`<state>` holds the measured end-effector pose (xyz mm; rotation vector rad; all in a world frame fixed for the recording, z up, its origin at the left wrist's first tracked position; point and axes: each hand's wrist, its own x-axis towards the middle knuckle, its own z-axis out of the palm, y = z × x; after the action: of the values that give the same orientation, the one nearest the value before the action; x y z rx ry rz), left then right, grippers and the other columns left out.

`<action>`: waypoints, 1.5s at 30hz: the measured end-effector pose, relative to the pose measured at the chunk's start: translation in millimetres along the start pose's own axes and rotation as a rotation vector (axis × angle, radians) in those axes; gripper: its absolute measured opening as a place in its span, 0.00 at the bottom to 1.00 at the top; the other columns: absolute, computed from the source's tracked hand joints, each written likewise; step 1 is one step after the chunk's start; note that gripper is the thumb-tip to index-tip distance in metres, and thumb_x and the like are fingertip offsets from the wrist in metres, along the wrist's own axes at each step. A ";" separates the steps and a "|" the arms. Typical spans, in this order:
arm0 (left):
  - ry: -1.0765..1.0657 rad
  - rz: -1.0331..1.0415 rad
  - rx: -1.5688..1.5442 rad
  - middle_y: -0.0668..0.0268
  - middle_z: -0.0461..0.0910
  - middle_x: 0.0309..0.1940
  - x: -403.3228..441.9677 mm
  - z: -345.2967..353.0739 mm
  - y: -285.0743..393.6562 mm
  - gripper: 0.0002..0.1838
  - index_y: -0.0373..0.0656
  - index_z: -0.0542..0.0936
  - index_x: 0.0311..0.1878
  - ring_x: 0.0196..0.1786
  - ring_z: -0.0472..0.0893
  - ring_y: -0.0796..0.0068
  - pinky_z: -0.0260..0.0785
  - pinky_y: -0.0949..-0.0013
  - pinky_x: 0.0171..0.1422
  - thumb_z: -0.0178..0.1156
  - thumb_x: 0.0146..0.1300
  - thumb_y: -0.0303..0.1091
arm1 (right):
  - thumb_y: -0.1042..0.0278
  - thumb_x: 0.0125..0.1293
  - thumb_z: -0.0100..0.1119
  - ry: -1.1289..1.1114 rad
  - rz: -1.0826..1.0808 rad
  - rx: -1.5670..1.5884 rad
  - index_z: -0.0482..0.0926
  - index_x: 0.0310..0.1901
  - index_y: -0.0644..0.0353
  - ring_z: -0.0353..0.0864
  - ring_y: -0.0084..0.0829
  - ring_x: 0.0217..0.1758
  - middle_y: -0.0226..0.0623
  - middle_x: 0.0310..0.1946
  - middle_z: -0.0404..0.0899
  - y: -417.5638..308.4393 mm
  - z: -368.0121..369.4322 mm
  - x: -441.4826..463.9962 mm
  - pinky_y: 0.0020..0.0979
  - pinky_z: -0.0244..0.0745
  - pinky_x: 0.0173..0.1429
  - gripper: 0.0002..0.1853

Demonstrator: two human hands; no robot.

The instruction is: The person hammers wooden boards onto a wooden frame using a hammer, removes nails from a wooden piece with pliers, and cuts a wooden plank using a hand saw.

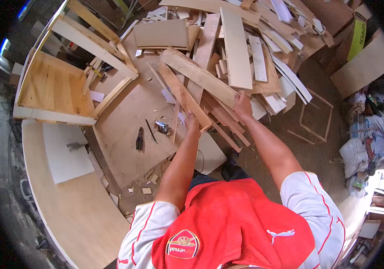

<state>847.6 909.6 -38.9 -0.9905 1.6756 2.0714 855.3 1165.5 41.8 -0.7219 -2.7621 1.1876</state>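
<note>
My left hand (192, 123) is closed on the lower end of a brown wooden plank (181, 95), which slants up and to the left. My right hand (243, 106) grips the near end of a longer, paler plank (201, 77) that lies beside it at a similar slant. Both planks extend over a heap of loose boards. Under and between my hands, several thin reddish strips (222, 117) point toward me. Black-handled pliers (139, 138), a dark pencil-like tool (151, 131) and a small shiny dark object (162, 127) lie left of my left hand.
A wooden cabinet frame (62, 87) stands at the left, above a long pale panel (75, 210) with a hammer (75, 145) on it. Piled offcuts (281, 40) fill the far side. Plastic bags (355, 154) and a thin wooden frame (327, 123) are at the right.
</note>
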 end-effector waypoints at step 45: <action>-0.902 -0.198 -0.678 0.48 0.81 0.49 -127.5 -192.5 167.9 0.41 0.35 0.71 0.65 0.48 0.86 0.53 0.83 0.49 0.52 0.53 0.70 0.68 | 0.62 0.64 0.70 -0.027 -0.863 0.045 0.87 0.51 0.53 0.77 0.47 0.56 0.40 0.49 0.81 -273.7 66.7 -281.8 0.45 0.73 0.62 0.14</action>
<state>897.8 705.6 154.5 -0.2205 0.4262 2.4200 982.3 834.6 223.7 0.4731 -2.5491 1.0221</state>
